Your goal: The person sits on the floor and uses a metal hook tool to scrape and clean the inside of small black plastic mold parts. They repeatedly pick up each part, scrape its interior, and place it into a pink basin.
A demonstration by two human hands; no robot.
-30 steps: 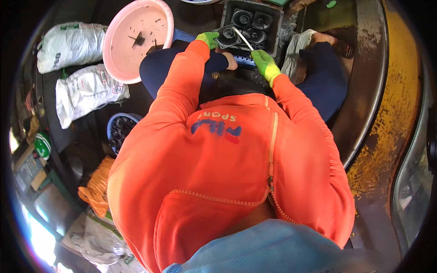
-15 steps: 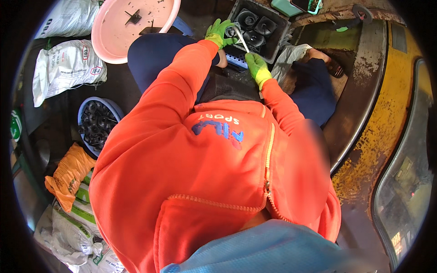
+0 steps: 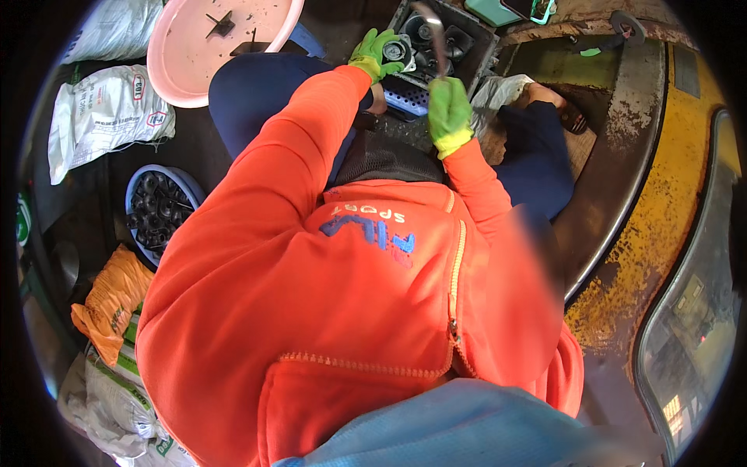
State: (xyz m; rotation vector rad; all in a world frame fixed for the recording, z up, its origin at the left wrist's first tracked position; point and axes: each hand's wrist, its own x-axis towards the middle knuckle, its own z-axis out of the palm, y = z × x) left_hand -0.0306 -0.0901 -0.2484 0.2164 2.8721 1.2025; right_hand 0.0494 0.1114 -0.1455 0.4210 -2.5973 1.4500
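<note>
I wear green gloves and an orange jacket. My left hand (image 3: pixel 377 53) grips a small round black part (image 3: pixel 396 50) at the near edge of a black crate (image 3: pixel 484 35) that holds several round black parts. My right hand (image 3: pixel 449 109) is closed around a thin metal tool (image 3: pixel 433 31) that points up over the crate. Both hands are at the top centre, above my knees. A blue perforated piece (image 3: pixel 408 97) lies just below the crate, between my hands.
A pink round basin (image 3: pixel 204 70) sits at upper left. White sacks (image 3: pixel 105 113) lie to the left, with a blue-rimmed bowl of black parts (image 3: pixel 159 206) and an orange bag (image 3: pixel 105 303) below. A rusty yellow curved metal edge (image 3: pixel 646 257) runs along the right.
The view has shifted, so everything sits further left. My left hand has taken up a round black part, and my right hand has moved down and right with the metal tool.
</note>
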